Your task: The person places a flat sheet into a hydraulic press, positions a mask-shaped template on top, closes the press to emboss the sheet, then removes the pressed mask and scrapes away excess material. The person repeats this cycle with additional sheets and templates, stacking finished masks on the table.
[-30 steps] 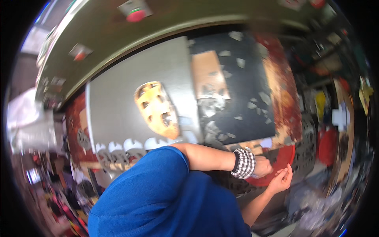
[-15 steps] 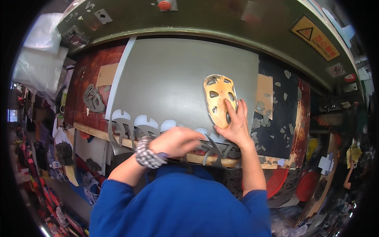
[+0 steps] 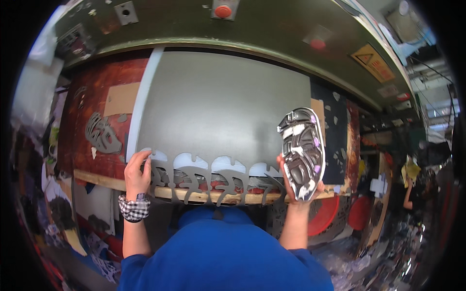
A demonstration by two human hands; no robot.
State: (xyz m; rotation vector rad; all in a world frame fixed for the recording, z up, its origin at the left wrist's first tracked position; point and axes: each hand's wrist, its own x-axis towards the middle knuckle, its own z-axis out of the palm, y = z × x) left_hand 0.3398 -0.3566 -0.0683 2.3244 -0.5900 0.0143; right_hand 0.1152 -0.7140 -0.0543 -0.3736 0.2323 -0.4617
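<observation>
My right hand holds up a sole-shaped cutting die at the right. Its hollow side, with thin metal blades and a few purple spots, faces me. My left hand is at the near left corner of a large grey sheet. Its thumb and fingertips are pinched together at the sheet's cut edge. Along the near side, the sheet has curved cut-outs and hanging strips. A pale blue board shows beneath it at the left and through the cut-outs.
Behind the sheet runs a green machine beam with a red button. Grey cut pieces lie on the red-brown surface at the left. Small scraps lie on the dark surface at the right. A wooden rail edges the front.
The cutting die has been lifted off the sheet and turned from its gold side to its bladed side, shifting right and nearer. My left hand has moved left to the sheet's corner.
</observation>
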